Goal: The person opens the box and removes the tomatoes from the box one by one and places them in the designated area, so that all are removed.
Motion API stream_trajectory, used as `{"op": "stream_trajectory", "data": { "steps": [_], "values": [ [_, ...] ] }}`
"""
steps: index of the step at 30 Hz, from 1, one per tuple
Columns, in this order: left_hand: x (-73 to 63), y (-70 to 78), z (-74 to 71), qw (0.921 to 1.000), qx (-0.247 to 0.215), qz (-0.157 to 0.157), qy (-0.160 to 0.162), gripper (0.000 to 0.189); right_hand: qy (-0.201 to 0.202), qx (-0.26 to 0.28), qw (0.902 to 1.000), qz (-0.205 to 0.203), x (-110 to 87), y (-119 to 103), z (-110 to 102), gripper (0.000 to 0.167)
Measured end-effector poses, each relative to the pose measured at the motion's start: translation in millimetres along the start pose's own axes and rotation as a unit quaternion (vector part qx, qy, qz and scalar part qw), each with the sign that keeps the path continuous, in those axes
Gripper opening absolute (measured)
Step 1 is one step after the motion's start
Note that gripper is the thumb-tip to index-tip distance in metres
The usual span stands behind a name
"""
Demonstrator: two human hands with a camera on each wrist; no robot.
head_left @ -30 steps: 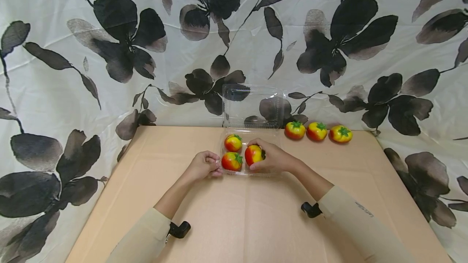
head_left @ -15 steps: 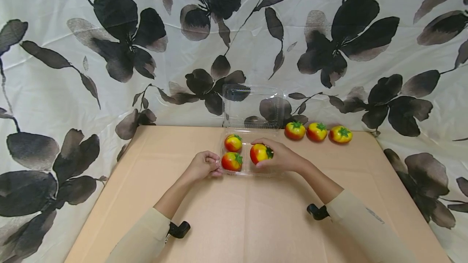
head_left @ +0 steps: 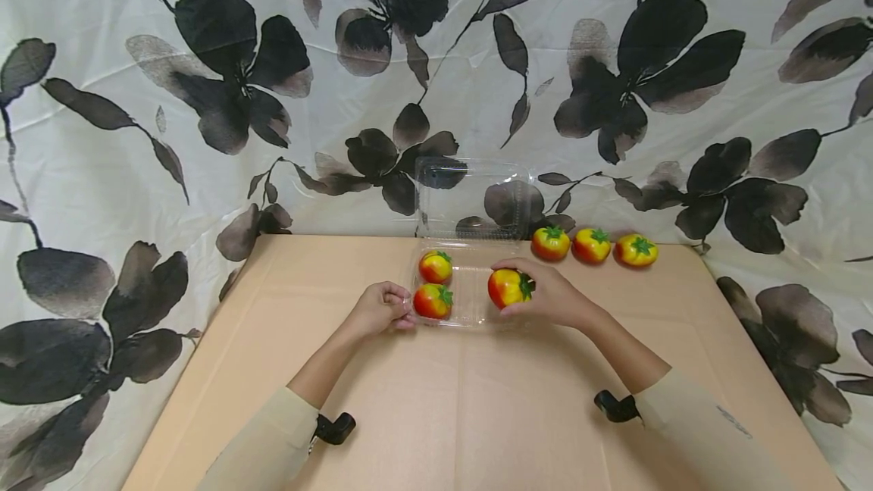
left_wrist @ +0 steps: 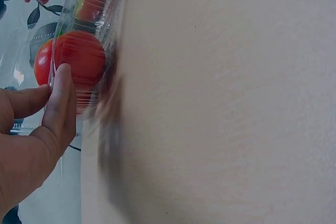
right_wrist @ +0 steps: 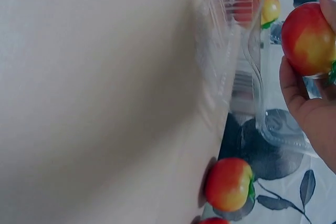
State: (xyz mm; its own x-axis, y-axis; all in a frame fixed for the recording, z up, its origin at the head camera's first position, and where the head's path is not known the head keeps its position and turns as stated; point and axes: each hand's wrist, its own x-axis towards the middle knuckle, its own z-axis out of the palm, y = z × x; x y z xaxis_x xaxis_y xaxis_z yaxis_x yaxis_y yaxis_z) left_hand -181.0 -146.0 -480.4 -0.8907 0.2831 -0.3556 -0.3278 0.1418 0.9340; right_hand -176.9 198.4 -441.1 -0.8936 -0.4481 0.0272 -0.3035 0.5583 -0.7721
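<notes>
A clear plastic clamshell container (head_left: 467, 315) stands at the table's far edge, its lid (head_left: 470, 199) raised behind it. My left hand (head_left: 377, 309) pinches the container's left rim between thumb and fingers, as the left wrist view also shows. Two red-and-yellow tomatoes sit in the container's left side, a rear one (head_left: 435, 267) and a front one (head_left: 433, 301). My right hand (head_left: 555, 295) grips a third tomato (head_left: 508, 289) from its right, the green calyx toward the palm. In the right wrist view this tomato (right_wrist: 308, 40) appears above the container's rim.
Three more tomatoes stand in a row along the back edge, right of the container: a left one (head_left: 549, 244), a middle one (head_left: 591, 246) and a right one (head_left: 636, 250). A white floral cloth (head_left: 491, 97) hangs behind the tan table (head_left: 436, 415).
My right hand has moved right with its tomato, from beside the two in the container to the container's right side. The left hand has kept its place at the rim.
</notes>
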Motion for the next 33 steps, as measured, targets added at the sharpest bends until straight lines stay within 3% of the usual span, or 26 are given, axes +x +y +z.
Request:
{"op": "stream_trajectory", "data": {
  "steps": [19,33],
  "values": [
    [1.1,-0.7,0.2,0.9999,-0.006,-0.013,0.007,0.023,0.029,-0.041,0.9972,0.056,-24.2,21.9,-36.2,0.078],
    [0.7,-2.5,-0.7,1.0,-0.007,-0.003,-0.001,0.023,0.02,-0.116,0.9925,0.034,-33.3,40.8,-47.5,0.076]
  ]
}}
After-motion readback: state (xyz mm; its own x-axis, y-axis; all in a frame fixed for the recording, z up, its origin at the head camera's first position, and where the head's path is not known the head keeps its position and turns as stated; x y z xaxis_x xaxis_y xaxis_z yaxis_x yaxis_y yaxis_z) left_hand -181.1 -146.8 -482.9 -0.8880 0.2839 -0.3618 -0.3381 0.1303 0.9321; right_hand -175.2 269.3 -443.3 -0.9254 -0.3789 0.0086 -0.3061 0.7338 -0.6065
